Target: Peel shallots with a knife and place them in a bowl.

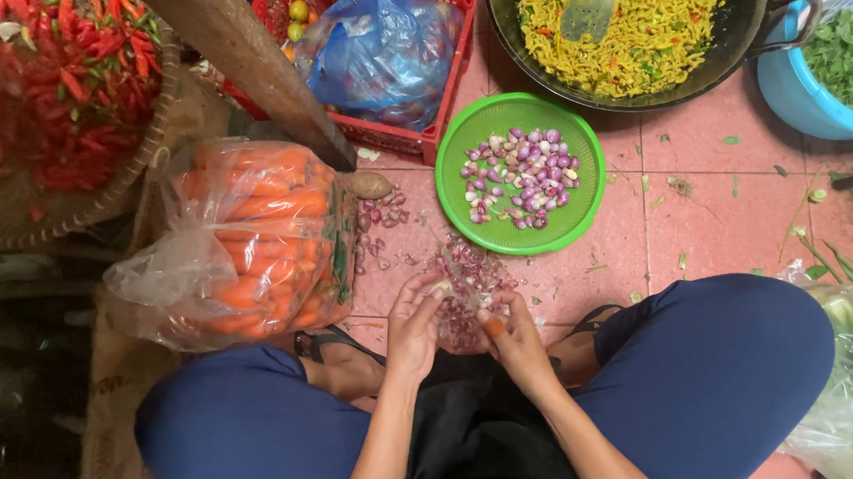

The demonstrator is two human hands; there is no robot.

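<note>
Head view: left hand (pixel 414 322) pinches a shallot (pixel 443 287), right hand (pixel 515 335) grips an orange-handled knife (pixel 493 325).

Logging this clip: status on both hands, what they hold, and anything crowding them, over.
Left hand pinching a small shallot, right hand close beside, its grip unclear. Peel pile under the hands. Green bowl of peeled shallots ahead, carrot bag left; nothing blocking.

Navy trousers (pixel 716 369), black apron (pixel 480 436), dark sandals (pixel 319 342)
</note>
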